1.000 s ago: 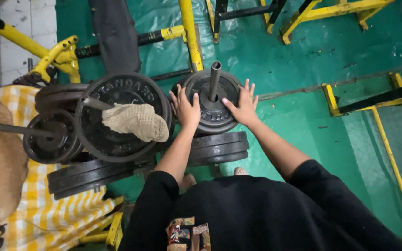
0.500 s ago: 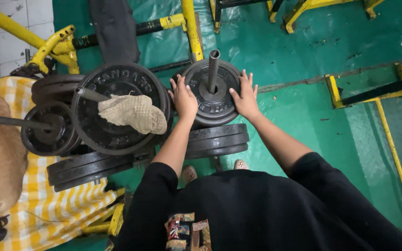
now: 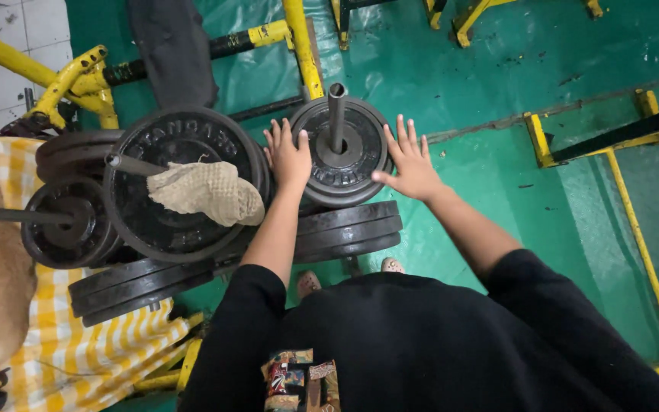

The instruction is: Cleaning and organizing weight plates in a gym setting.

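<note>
Left hand [image 3: 287, 156] rests flat on the weight plate [image 3: 341, 152], grip spread; right hand [image 3: 411, 162] beside its rim, fingers splayed, holding nothing.

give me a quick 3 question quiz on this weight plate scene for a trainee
1. True or false: the left hand rests on the rim of the small black plate that sits on the upright steel peg.
2. Multiple choice: what lies on the large black plate? A) a coiled rope B) a beige knitted cloth C) a water bottle
3. Fill in: the right hand has its fingers ____, with only the thumb at the small plate's edge.

Key: 1 true; 2 B, the beige knitted cloth; 3 spread.
</note>
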